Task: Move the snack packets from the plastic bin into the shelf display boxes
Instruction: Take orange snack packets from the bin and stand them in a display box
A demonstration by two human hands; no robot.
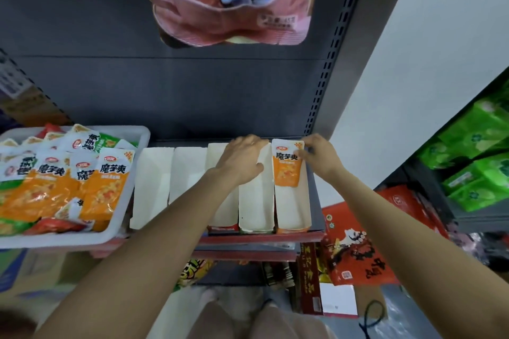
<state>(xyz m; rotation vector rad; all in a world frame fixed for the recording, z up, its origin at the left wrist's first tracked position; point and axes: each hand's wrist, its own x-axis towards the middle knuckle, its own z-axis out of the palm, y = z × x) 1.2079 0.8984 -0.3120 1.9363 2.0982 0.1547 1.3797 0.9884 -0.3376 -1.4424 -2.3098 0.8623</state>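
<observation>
Right hand (316,154) pinching the top right corner of an orange-and-white snack packet (287,164), fingers curled on its edge. Packet lying flat in the rightmost display box (293,212), up at the far end, white header toward the shelf back. Left hand (242,158) spread flat, fingers straight, pressing on the neighbouring boxes — palm over the third box (220,215) and fingertips reaching the fourth box (256,209), just beside the packet. Nothing held in that grip.

Five white cardboard display boxes side by side on the dark shelf (316,201), long sides touching; first box (150,184) and second box (186,173) showing only bare white floors.

White plastic bin (121,217) at the left end of the shelf, just beside the first box, heaped with more packets (110,181) — mostly orange, a few green and red ones mixed in.

Pink bag of pebble-shaped sweets (234,8) hanging above on the back panel. Green packs (479,162) on a separate shelf to the right. Red carton (355,245) below the shelf edge, on the lower right.
</observation>
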